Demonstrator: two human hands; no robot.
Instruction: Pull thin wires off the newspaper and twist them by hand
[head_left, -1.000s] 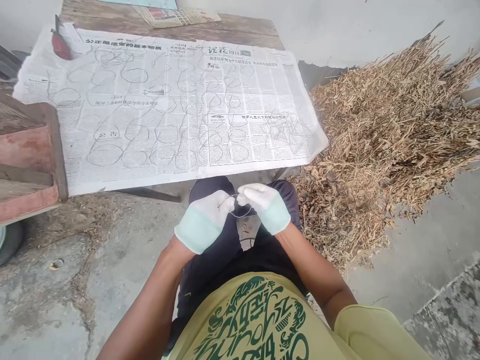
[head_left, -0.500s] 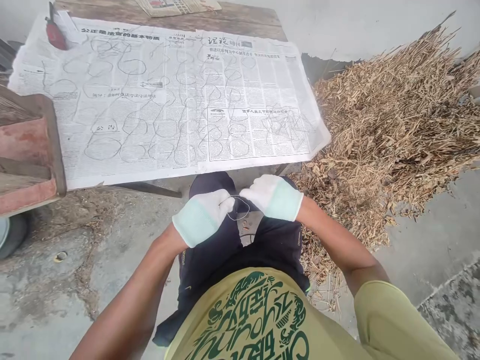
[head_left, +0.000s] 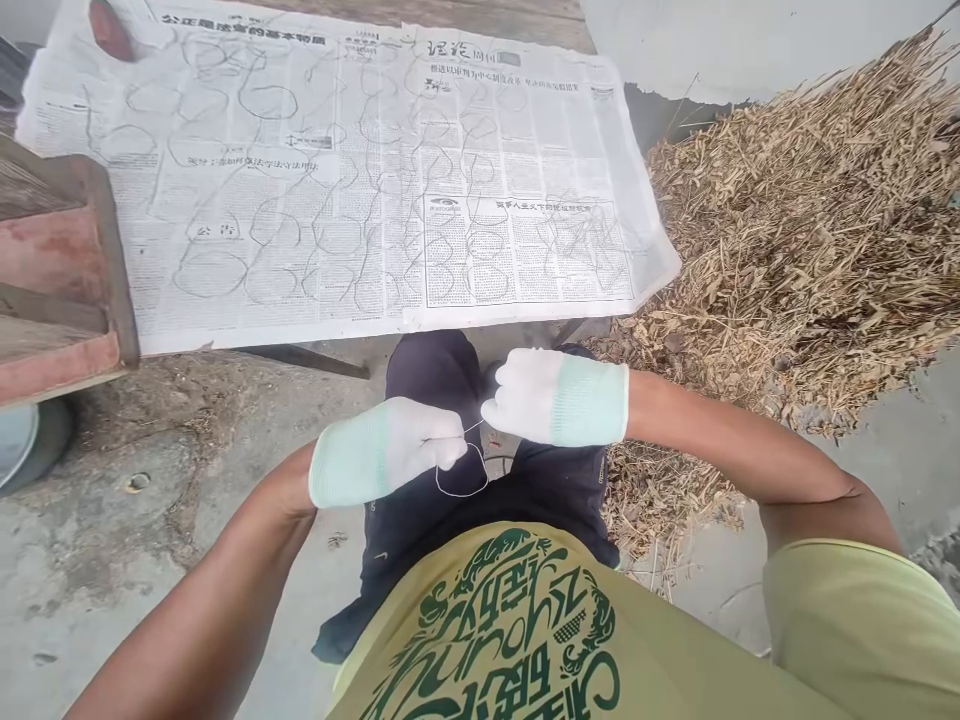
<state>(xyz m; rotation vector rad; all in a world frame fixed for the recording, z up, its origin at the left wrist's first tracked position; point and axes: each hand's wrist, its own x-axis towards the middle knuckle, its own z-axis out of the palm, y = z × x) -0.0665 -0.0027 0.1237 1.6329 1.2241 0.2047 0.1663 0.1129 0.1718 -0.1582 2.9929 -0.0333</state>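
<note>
The right hand [head_left: 523,397] has drawn away from the left hand [head_left: 409,442], each pinching the wire [head_left: 459,496], whose loop now hangs lower, over dark trousers [head_left: 559,490]. Straight strand between them suggests pulling; loop remains unclosed.

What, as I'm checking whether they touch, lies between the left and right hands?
The hands are apart: in the head view, a short stretch of thin strand spans the gap from left hand to right hand.
</note>
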